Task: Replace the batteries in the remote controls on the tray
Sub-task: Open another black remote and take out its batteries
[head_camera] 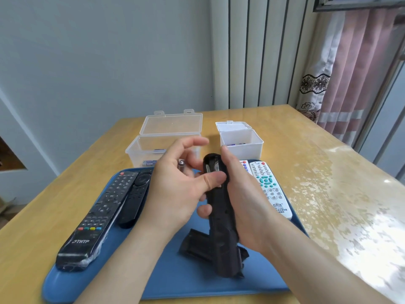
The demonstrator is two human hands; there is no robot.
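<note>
R hand (245, 200) gripped remote (219, 216) over tray (175, 279) centre, back up, batt. bay open at its far end. Fingers were curled round the body, w/ one fingertip showing at its left side. L hand (173, 185) had its thumb pressed on the bay, other fingers loosely spread w/ a battery (181, 165) tucked betw. them; exact pinch unclear. Cover (194, 244) lay near tray's front edge, under remote. Dark remotes (98, 216) lay along left edge, white remotes (269, 189) at right edge. Open boxes (166, 139) stood beyond far edge.
</note>
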